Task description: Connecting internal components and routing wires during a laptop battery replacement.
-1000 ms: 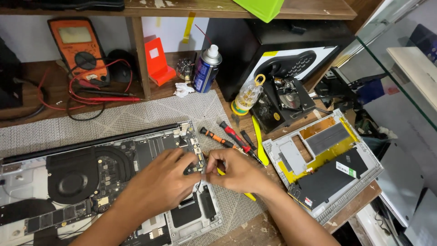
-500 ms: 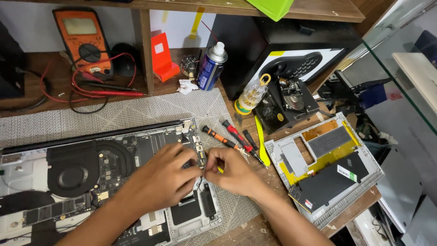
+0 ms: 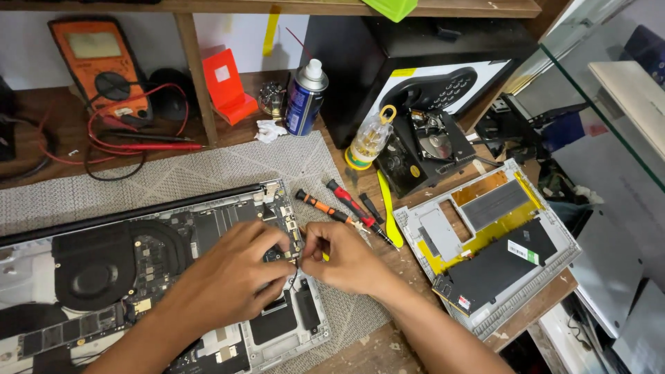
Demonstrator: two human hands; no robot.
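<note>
An opened laptop (image 3: 104, 263) lies on a grey mat, its fan, circuit board and black parts exposed. My left hand (image 3: 232, 273) rests on the board near its right edge, fingertips pressed down on a small part. My right hand (image 3: 343, 260) sits beside it, pinching a thin yellow-handled tool (image 3: 324, 255) whose tip meets the same spot, where a thin black wire hangs. Both hands' fingertips nearly touch each other.
Two screwdrivers, orange-handled (image 3: 325, 208) and red-handled (image 3: 350, 201), and a yellow pry tool (image 3: 389, 215) lie right of the laptop. A removed laptop cover (image 3: 492, 242) lies at right. A spray can (image 3: 305, 97), a bit jar (image 3: 367, 138), an orange multimeter (image 3: 100, 66) and a black device (image 3: 422, 152) stand behind.
The view has shifted slightly. Both hands stay at the board's right edge; my right hand has drawn closer to the left, with the yellow tool more hidden in its fingers.
</note>
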